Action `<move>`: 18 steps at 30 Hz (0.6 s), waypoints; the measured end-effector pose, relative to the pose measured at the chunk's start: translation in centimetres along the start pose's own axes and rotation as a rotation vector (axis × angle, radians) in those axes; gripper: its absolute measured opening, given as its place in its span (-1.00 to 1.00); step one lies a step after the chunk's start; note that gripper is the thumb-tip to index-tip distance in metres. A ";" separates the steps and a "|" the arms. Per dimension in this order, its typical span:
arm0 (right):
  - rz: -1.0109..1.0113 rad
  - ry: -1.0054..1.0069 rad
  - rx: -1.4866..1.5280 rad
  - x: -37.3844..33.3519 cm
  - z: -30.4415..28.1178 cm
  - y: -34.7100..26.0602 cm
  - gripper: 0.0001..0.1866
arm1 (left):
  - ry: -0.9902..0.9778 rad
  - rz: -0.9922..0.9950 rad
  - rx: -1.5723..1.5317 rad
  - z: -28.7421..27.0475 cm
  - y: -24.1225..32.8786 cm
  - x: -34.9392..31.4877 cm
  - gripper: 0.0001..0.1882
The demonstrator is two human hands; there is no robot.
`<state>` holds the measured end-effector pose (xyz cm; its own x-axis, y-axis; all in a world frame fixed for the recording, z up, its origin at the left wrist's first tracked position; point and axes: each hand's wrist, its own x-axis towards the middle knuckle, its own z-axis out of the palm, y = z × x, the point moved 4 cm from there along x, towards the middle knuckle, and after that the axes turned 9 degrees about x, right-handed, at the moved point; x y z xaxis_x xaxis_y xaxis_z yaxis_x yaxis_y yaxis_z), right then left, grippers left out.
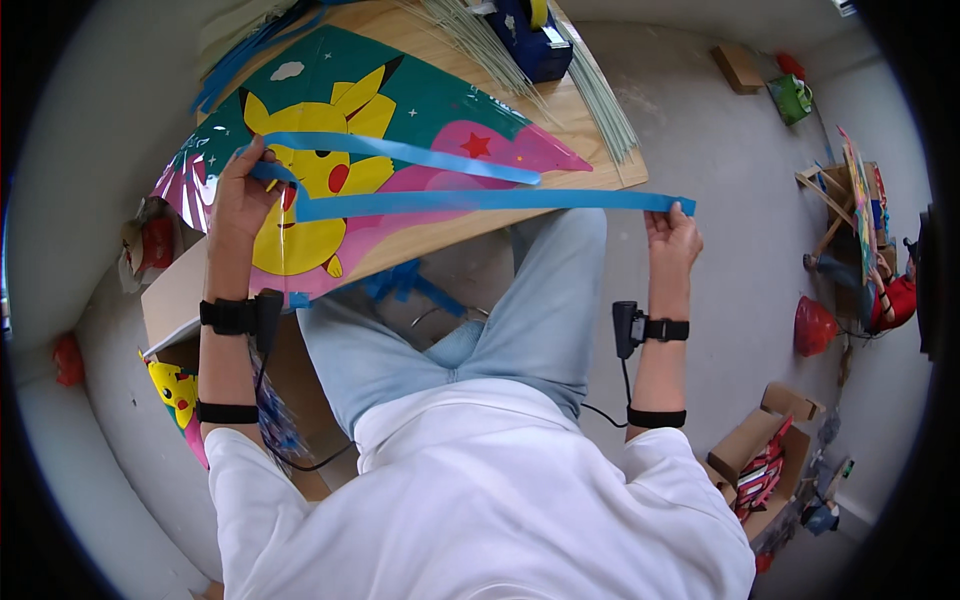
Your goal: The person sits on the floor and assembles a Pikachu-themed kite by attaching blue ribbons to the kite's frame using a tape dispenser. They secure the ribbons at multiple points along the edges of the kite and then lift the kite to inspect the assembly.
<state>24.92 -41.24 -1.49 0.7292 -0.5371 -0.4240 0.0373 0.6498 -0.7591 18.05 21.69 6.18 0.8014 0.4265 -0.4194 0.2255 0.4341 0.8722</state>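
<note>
A long blue ribbon (480, 200) stretches almost level in front of me, above my lap. Its right end is pinched between the fingers of my right hand (675, 238). Over at the left, my left hand (242, 190) is closed on the ribbon's other part, and a second length loops from there toward the middle with its end loose. Beneath the ribbon, a glossy kite sheet (420, 110) lies on the wooden table (600, 180). It is green and pink with a yellow cartoon figure. The ribbon hides part of that figure.
A blue tape dispenser (540, 45) stands at the table's far side beside bundles of thin pale rods (605, 100). More blue strips (405, 280) hang below the near edge. An open cardboard box (755, 455) sits at the lower right. Another person (890, 295) works at far right.
</note>
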 end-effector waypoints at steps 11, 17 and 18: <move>-0.440 0.309 -0.105 5.2 -11.4 -19.7 -0.90 | 0.474 0.460 0.647 -4.8 8.6 8.4 -0.71; -0.486 0.191 -0.131 3.8 -10.0 -21.4 -0.92 | 0.262 0.606 1.605 1.5 7.7 8.9 -0.57; -0.476 0.163 -0.111 3.0 -9.2 -20.9 -0.93 | 0.258 0.665 1.757 3.7 6.7 7.2 -0.56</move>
<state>20.05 -61.35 8.60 0.5327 -0.8422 -0.0834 0.2596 0.2564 -0.9310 27.34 24.73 9.93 0.9305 0.3250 0.1690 0.3215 -0.9457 0.0485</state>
